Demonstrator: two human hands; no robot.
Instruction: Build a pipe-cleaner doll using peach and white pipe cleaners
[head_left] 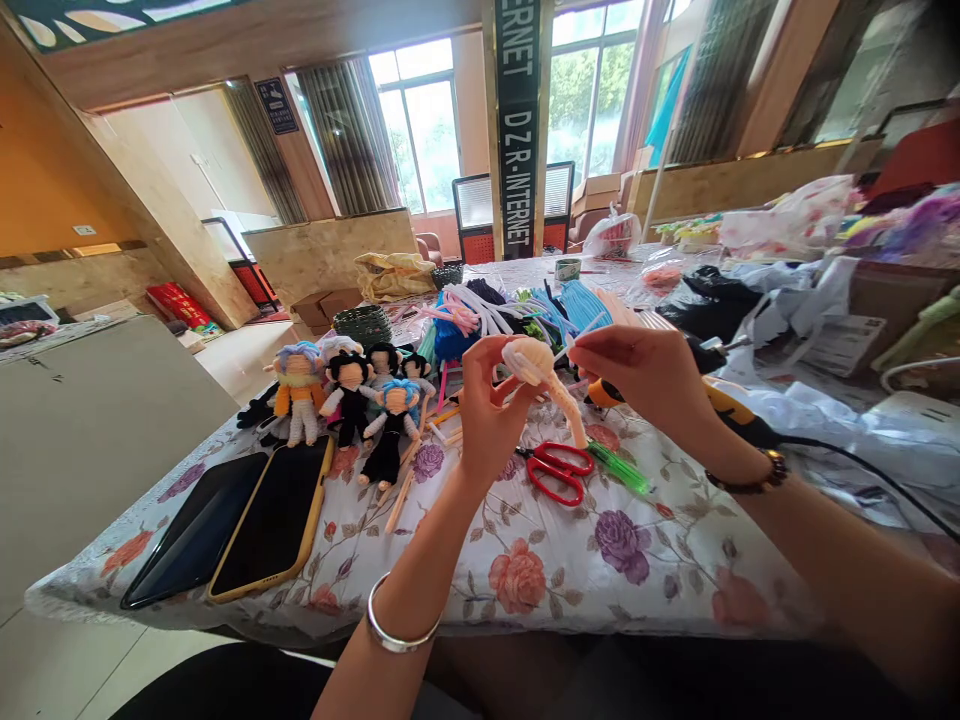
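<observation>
My table [540,625], under its rose-print cloth [660,600], carries two smartphones [271,525], crocheted dolls [390,430], red-handled scissors [534,463] and bundled pipe cleaners [581,303].

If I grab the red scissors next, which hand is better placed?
Probably your right hand: it pinches only a thin pale strip, while your left hand supports the cream yarn piece. Reach hardly decides: the red scissors lie below both hands in this view.

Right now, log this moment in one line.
left hand: holding peach piece | right hand: pinching pale strip | nearby: red-handled scissors, dolls | surface: floral tablecloth
</observation>
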